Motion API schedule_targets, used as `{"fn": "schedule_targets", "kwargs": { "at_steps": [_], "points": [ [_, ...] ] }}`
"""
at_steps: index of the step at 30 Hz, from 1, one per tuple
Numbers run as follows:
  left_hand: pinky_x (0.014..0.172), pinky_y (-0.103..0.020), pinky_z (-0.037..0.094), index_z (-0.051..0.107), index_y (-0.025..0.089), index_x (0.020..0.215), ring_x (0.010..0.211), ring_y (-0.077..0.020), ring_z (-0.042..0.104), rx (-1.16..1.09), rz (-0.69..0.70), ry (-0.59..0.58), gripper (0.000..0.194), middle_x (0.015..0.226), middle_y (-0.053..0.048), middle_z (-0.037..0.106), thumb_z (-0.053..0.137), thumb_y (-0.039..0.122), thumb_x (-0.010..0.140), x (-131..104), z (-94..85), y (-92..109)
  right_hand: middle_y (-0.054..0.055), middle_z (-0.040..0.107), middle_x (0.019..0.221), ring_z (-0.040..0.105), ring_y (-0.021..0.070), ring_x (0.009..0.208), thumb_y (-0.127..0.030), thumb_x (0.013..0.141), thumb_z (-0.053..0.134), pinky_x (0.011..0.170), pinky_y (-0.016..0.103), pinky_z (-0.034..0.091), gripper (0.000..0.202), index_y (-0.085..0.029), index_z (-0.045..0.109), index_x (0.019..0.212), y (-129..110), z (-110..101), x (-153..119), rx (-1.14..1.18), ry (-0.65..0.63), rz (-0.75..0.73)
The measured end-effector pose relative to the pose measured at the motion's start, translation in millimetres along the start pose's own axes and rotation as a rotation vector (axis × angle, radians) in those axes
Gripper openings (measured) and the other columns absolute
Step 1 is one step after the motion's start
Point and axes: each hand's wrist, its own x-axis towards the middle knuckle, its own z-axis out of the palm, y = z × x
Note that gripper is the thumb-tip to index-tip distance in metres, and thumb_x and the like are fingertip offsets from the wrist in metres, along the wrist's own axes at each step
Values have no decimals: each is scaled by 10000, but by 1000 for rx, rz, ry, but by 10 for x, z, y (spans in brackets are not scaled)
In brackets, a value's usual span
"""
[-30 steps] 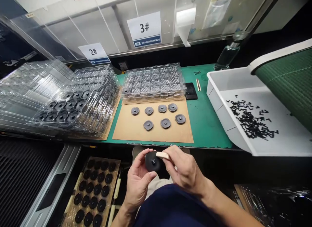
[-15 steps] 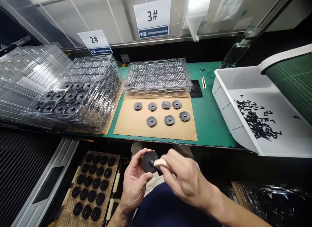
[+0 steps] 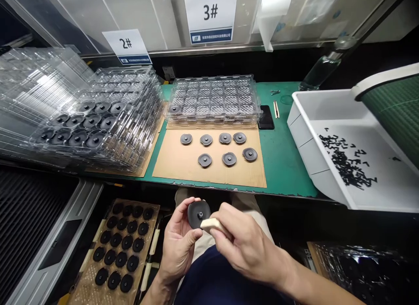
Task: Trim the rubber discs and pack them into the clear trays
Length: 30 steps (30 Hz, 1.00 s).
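My left hand [image 3: 178, 248] grips a round black plastic part [image 3: 194, 212] by its edge, fingers behind and thumb at the lower rim. A small raised hub stands at the part's middle, facing up. In my right hand [image 3: 245, 244] is a beige-handled tool [image 3: 210, 225], its near end against the lower right edge of the part. Whether it has a blade cannot be seen. Both hands are above my lap, in front of the bench edge. Several similar dark parts [image 3: 205, 160] lie in two rows on a cardboard sheet [image 3: 176, 169] beyond them.
Clear trays [image 3: 212, 99] are stacked behind the cardboard, one part in the top one. Taller tray stacks [image 3: 131, 121] stand left. A phone [image 3: 266, 118] lies near a white bin [image 3: 314, 165] holding black scraps [image 3: 347, 165]. Lower left is a tray of black discs [image 3: 121, 241].
The tool has shifted down and left, from beside the hub to the part's lower right edge. My left hand has turned the part slightly. The whole view has shifted a little.
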Motion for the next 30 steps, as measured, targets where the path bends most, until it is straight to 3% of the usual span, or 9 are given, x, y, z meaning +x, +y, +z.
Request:
{"fn": "schedule_targets", "kwargs": {
  "at_steps": [4,8,12,17,20,23,28,30],
  "points": [
    [1040,-363,529,697,270,1264,1227,-294,641,24,-19,-1,648,1307,-94,693,946,330,668,5,-10,-3,28,520,866,473,151,685,-184,1042,423,607,298,345,198,-194,592,940,11,-6,23,-85,103,48],
    [1038,-399,535,690,262,1273,1245,-324,633,29,-34,-3,669,1326,-110,684,947,345,662,15,-12,-1,0,483,800,457,142,663,-174,1032,441,606,284,348,204,-208,571,877,12,13,17,64,-1,36],
    [1037,-369,532,702,263,1259,1221,-298,648,31,-25,7,653,1301,-102,696,950,327,658,24,-7,-1,18,509,858,467,146,673,-183,1031,444,612,290,348,170,-208,579,931,29,18,22,-66,112,66],
    [1029,-361,534,701,277,1262,1233,-301,637,13,-40,0,671,1315,-95,690,959,345,646,16,-4,-15,-14,482,761,470,132,659,-167,1017,473,605,263,356,233,-221,493,791,29,-28,48,102,19,38],
    [1039,-347,526,706,263,1257,1237,-297,637,-8,-57,-1,679,1295,-98,701,966,343,635,13,7,-8,12,511,829,465,136,655,-183,1035,449,590,279,328,194,-206,551,872,90,16,26,-123,115,48],
    [1042,-349,525,701,257,1267,1252,-310,632,-28,-57,-8,696,1295,-103,703,967,358,631,14,20,30,25,509,850,449,144,637,-209,1053,422,565,302,296,197,-199,571,925,135,90,-33,-265,86,41],
    [1080,-395,502,677,256,1305,1293,-341,602,-27,-32,-19,712,1346,-114,677,951,373,659,10,43,94,27,521,851,489,152,685,-193,1054,436,620,296,373,181,-204,608,999,48,10,-74,-121,212,81],
    [1074,-391,505,678,257,1305,1286,-336,605,-20,-44,-35,695,1337,-112,679,942,373,673,6,54,92,17,516,834,488,146,681,-179,1041,452,622,293,379,161,-210,597,978,-5,-57,-66,5,166,67]
  ]
}}
